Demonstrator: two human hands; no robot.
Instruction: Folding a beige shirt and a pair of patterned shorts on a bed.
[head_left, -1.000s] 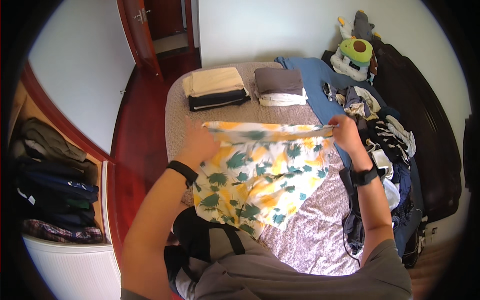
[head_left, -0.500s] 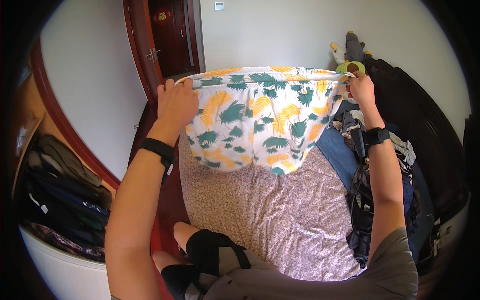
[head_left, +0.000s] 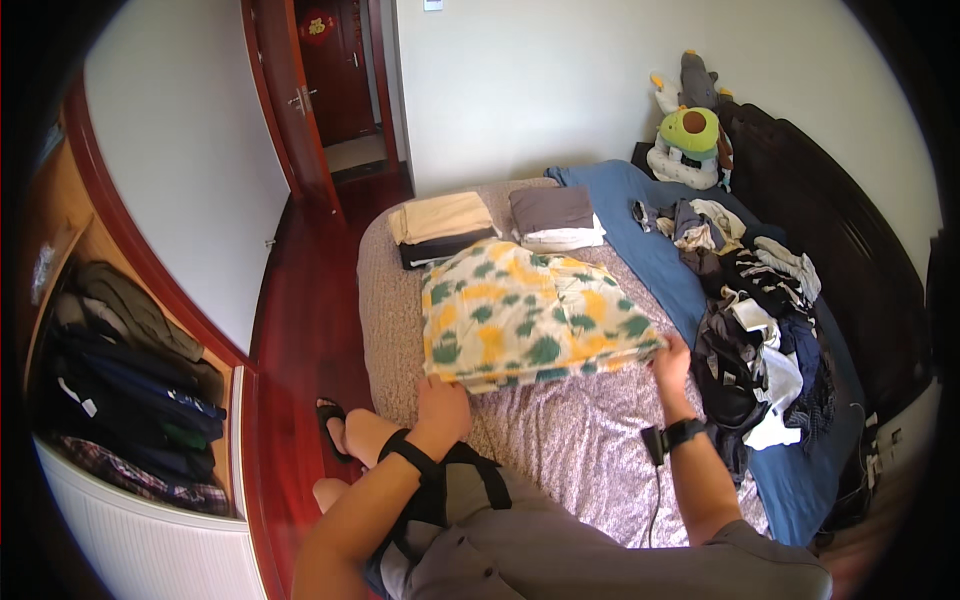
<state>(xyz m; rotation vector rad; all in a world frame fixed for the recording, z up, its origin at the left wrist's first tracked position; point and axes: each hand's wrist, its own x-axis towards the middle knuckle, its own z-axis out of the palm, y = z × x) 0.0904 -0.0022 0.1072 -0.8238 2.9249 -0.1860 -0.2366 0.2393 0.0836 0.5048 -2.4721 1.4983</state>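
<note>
A pair of white shorts point(head_left: 530, 310) with green and yellow leaf print is spread out over the bed, its waistband edge toward me and its legs pointing away. My left hand point(head_left: 443, 405) grips the near left corner of the waistband. At the near right corner, my right hand point(head_left: 671, 362) pinches the other end, so the edge is stretched between both hands. The far part of the shorts billows slightly and reaches the folded piles behind it.
A folded beige and black pile point(head_left: 443, 222) and a folded grey and white pile point(head_left: 553, 215) lie on the patterned bedspread point(head_left: 385, 300). Loose clothes point(head_left: 770, 330) heap on the blue sheet point(head_left: 600, 180) at right. Plush toys point(head_left: 690, 135) sit by the dark headboard point(head_left: 800, 200). An open wardrobe point(head_left: 150, 400) stands left.
Both hands have come down and toward me with the shorts, which hung upright in the air before and now spread over the bed. The folded piles behind have come into view.
</note>
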